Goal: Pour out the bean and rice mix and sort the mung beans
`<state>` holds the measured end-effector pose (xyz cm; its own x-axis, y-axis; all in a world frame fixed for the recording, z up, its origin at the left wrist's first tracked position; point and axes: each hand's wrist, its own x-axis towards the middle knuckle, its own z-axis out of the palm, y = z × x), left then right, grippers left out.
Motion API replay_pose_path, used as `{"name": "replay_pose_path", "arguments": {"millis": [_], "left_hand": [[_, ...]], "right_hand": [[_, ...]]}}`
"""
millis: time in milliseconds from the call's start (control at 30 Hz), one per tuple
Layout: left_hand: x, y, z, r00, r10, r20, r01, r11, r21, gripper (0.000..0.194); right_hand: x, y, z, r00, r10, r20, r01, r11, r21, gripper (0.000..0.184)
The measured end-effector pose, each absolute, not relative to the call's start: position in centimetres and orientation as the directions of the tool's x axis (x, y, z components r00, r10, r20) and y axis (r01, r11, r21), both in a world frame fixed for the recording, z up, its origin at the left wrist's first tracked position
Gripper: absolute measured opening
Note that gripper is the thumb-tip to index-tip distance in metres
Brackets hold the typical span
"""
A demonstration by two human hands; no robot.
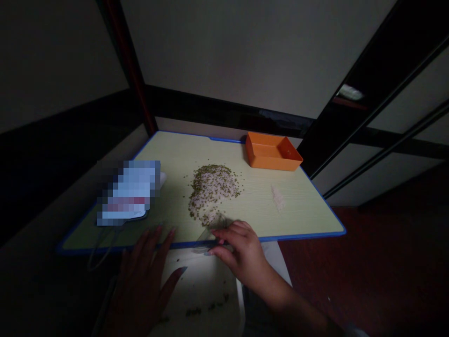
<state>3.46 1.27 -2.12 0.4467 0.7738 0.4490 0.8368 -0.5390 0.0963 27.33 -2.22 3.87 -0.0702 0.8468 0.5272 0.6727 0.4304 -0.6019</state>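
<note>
My right hand (236, 250) is at the table's front edge, thumb and fingers pinched on a thin see-through piece (203, 238) whose exact kind I cannot make out. Just beyond it spreads a pile of small green beans mixed with pale grains (213, 187). My left hand (149, 271), in shadow, has its fingers spread and appears to hold nothing. It hovers or rests by the left side of a white tray (240, 299) below the table edge; contact is unclear. Some dark beans (206, 309) lie in that tray.
The pale yellow table (308, 210) has a blue rim. An orange box (273, 161) stands at its back right, with a small heap of pale grains (278, 198) in front. At left, a blurred-out device (129, 192) lies near a looped cable (101, 248). Walls border the back.
</note>
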Motion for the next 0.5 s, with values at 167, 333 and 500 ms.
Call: {"name": "replay_pose_path", "arguments": {"millis": [167,333,500], "left_hand": [[3.26,1.26,-2.00,0.449,0.792,0.415,0.834,-0.538,0.124,0.070],[3.30,1.33,-1.95,0.434,0.810,0.393,0.838,-0.524,0.155,0.068],[3.49,1.32,-1.93,0.444,0.792,0.419,0.833,-0.538,0.134,0.070]], "right_hand": [[27.06,-2.28,3.71,-0.068,0.841,0.537,0.708,0.420,-0.568,0.030],[26.92,-2.38,3.82,-0.055,0.833,0.550,0.710,0.420,-0.565,0.032],[26.86,-2.58,3.88,-0.044,0.831,0.554,0.709,0.416,-0.569,0.032]]}}
